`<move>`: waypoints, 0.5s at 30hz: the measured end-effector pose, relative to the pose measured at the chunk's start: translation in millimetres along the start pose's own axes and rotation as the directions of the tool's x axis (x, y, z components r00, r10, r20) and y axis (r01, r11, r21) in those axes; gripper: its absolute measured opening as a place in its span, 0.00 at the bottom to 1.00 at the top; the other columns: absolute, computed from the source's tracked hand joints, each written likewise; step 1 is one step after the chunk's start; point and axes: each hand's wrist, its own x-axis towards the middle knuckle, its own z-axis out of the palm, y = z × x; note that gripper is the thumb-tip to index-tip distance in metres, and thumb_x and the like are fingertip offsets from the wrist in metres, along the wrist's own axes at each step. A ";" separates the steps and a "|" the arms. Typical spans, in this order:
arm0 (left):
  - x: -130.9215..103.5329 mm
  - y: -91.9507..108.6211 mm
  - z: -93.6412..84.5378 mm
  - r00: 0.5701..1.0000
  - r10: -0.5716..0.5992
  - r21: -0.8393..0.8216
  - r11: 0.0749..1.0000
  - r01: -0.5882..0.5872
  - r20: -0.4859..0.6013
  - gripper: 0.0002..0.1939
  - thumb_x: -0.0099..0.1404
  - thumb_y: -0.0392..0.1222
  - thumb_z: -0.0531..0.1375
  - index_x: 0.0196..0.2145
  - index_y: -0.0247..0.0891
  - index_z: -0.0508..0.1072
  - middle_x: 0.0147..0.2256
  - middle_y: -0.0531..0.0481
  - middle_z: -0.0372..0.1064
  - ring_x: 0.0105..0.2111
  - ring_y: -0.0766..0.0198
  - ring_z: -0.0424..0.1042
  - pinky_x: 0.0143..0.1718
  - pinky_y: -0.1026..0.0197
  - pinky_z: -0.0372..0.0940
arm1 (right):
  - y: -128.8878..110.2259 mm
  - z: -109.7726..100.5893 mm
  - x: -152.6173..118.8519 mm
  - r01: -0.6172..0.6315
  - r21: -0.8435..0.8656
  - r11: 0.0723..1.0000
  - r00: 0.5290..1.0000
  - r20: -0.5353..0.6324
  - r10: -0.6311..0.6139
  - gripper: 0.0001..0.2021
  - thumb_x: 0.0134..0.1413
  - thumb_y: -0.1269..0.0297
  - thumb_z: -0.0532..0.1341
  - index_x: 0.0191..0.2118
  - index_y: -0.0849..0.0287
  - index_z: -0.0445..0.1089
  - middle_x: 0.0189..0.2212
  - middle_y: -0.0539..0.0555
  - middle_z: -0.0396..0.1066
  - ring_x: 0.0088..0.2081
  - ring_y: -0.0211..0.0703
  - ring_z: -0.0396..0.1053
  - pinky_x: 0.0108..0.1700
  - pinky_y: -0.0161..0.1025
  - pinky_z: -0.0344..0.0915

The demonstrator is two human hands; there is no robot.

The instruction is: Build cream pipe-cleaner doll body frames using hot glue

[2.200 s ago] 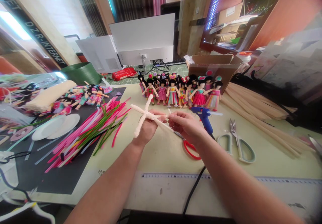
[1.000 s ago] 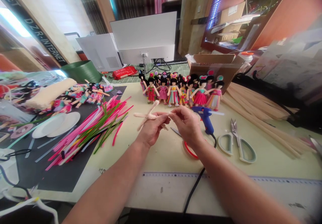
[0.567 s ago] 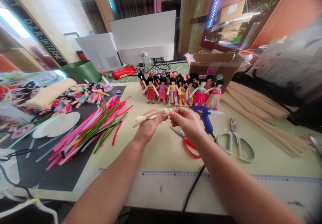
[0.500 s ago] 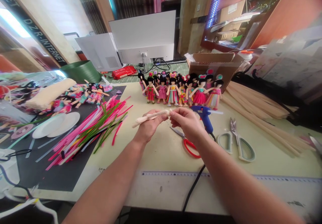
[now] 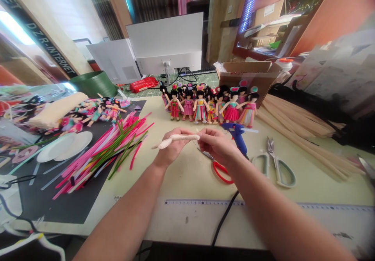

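A cream, fuzzy doll body of twisted pipe cleaner [image 5: 178,137] is held between both hands above the middle of the table. My left hand [image 5: 173,148] is closed around it, with its thicker end sticking out to the left. The fingertips of my right hand [image 5: 215,143] pinch its right end. Just under my right hand lie red-handled scissors [image 5: 222,172], partly covered by it. Behind that hand rests a blue glue gun [image 5: 238,136]. Larger scissors with pale grey handles [image 5: 275,161] lie open farther right.
Finished dolls [image 5: 200,106] stand grouped ahead of my hands. Coloured pipe cleaners [image 5: 99,151] are heaped at left beside white plates [image 5: 73,145]. Beige strips [image 5: 301,132] lie at right near a cardboard box [image 5: 246,67]. A ruler [image 5: 202,202] runs along the front, crossed by a black cable [image 5: 224,220].
Both hands have turned the doll body slightly, so its long side now faces me. My right fingers have shifted at its right end and curled in more.
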 end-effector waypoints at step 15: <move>5.4 -7.0 5.4 0.849 -0.339 -0.566 0.636 0.524 0.405 0.16 0.57 0.41 0.65 0.44 0.39 0.74 0.43 0.44 0.73 0.39 0.62 0.73 0.38 0.61 0.65 | -3.7 -4.3 1.1 0.476 -0.499 0.724 0.762 -0.177 -0.623 0.06 0.56 0.64 0.62 0.30 0.56 0.67 0.21 0.47 0.64 0.25 0.36 0.63 0.31 0.37 0.61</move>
